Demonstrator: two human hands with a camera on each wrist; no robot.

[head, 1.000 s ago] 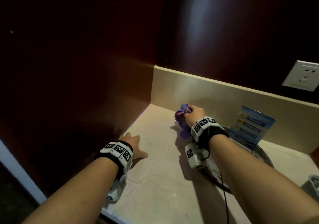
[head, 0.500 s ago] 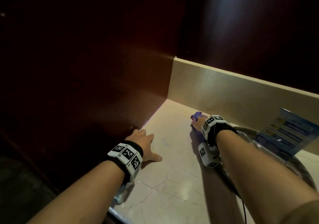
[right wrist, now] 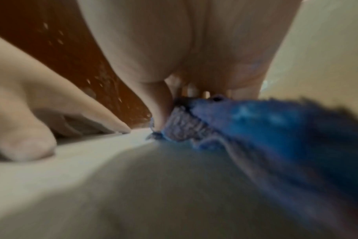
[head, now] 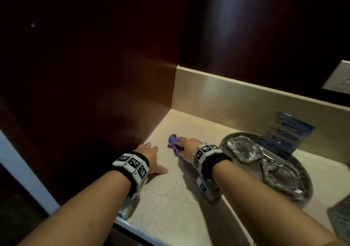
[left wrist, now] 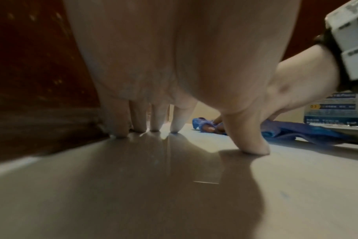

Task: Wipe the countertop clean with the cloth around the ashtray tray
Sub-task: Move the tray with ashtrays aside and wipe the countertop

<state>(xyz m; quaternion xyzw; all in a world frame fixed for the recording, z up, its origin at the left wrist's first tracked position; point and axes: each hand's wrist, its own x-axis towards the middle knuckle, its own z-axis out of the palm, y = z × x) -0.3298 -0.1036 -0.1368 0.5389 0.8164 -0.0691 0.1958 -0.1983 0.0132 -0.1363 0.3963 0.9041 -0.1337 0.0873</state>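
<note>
Bare forearms; black wristbands (head: 139,165) carrying white blocks printed with black-and-white square markers.

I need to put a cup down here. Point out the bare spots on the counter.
The bare counter lies near the front edge, between the two forearms, and in the back corner beyond the cloth, against the beige upstand. The right side is crowded: the tray with glass ashtrays and a card. The left hand rests flat by the dark wall; the right hand grips the cloth.
</note>
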